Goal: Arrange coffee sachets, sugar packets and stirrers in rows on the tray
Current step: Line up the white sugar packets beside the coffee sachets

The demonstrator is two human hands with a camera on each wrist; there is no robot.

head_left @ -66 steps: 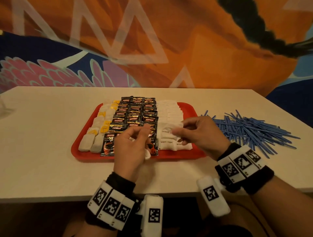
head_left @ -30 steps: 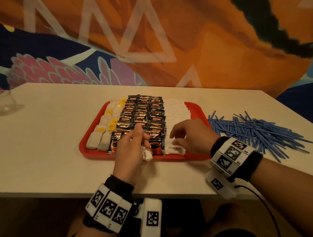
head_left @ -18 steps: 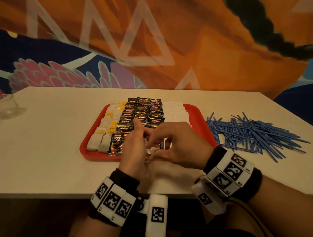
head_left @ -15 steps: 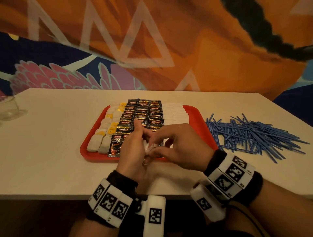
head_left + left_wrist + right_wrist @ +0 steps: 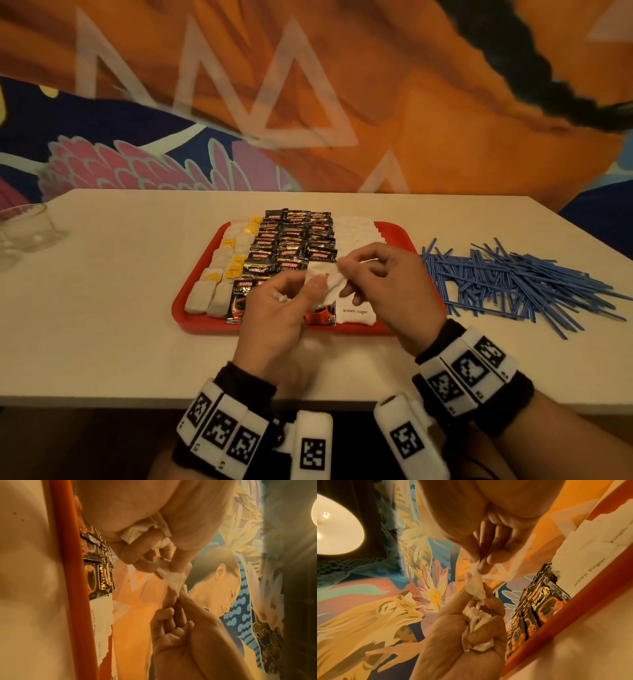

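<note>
Mid sugar row: one small white paper sugar packet [image 5: 331, 287] pinched between left hand [image 5: 278, 315] and right hand [image 5: 383, 284].
Next needed, probably: release by the left, then laid by "brown sugar" packets [image 5: 354, 313] on red plastic tray [image 5: 205, 327].

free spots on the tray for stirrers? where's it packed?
Bare red strip along the tray right edge, between the white sugar packets and the rim. Left and middle are packed with pale packets and coffee sachets. Stirrers lie on the table beyond.
</note>
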